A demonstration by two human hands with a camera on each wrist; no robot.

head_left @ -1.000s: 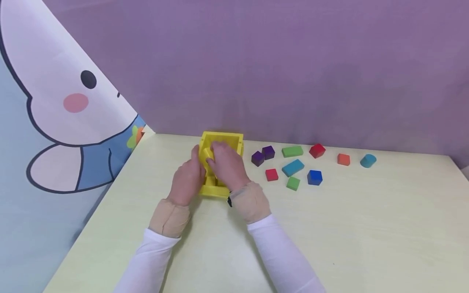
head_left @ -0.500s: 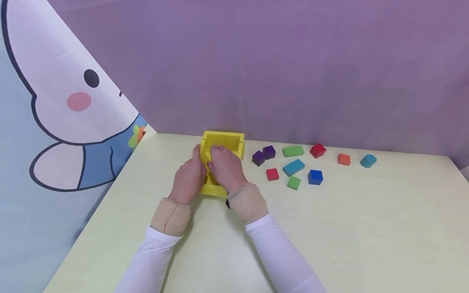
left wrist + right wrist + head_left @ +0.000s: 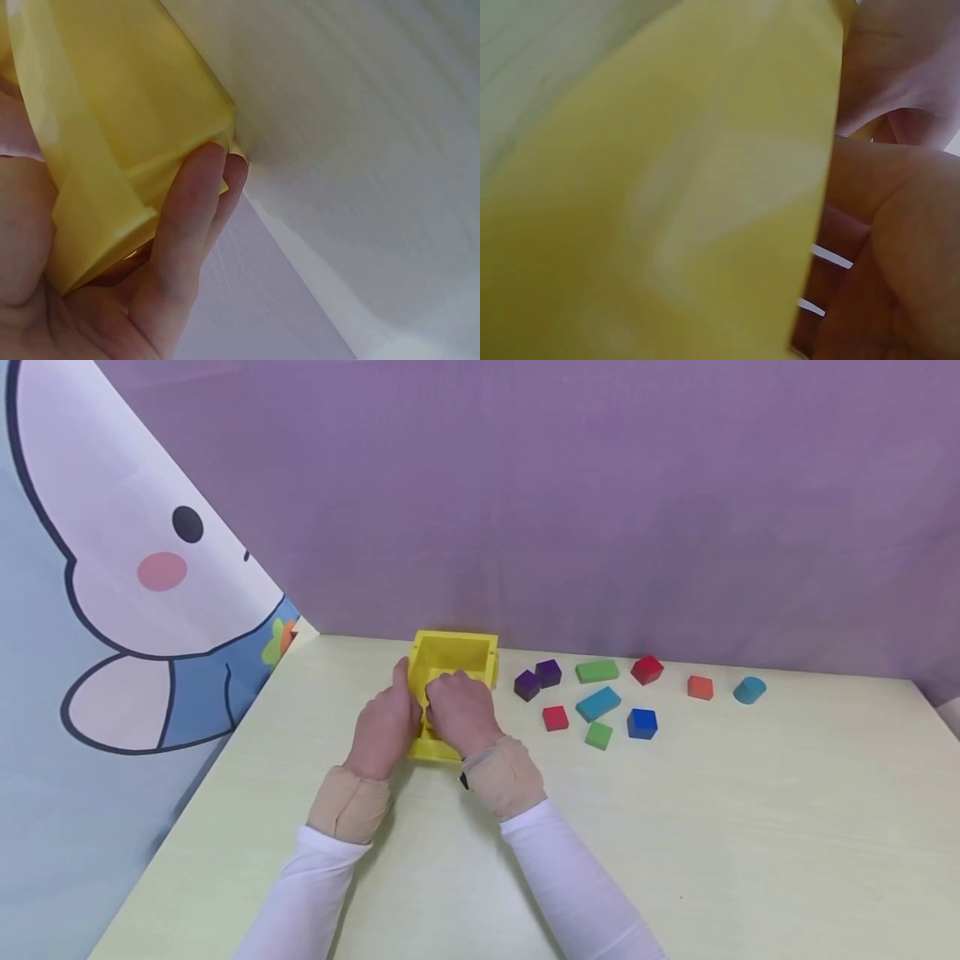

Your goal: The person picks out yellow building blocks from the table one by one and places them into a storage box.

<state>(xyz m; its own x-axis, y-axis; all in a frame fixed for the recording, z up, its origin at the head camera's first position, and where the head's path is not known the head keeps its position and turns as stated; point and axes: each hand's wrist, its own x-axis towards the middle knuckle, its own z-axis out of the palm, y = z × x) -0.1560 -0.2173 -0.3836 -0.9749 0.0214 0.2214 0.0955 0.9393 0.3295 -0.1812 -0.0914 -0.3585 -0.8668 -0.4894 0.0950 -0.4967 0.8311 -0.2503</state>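
Observation:
A yellow open-topped plastic box (image 3: 453,652) stands on the table near the back edge. My left hand (image 3: 382,727) grips its left wall; in the left wrist view, fingers (image 3: 191,202) curl round the box's outer corner. My right hand (image 3: 463,712) reaches down inside the box with its fingers curled round a yellow block. That block is now mostly hidden behind the knuckles. In the right wrist view, the yellow box wall (image 3: 727,180) covers much of the picture, and the right palm (image 3: 922,240) shows beside it, fingertips hidden.
To the box's right lie two purple cubes (image 3: 548,673), green blocks (image 3: 597,671), a light blue block (image 3: 598,703), red blocks (image 3: 647,670), a blue cube (image 3: 642,724), an orange block (image 3: 701,687) and a blue cylinder (image 3: 750,690). A purple backdrop (image 3: 600,510) rises behind the table.
My right hand has moved slightly nearer and lower in the box, and the yellow block seen at its fingers has gone out of sight. My left hand keeps its hold on the box.

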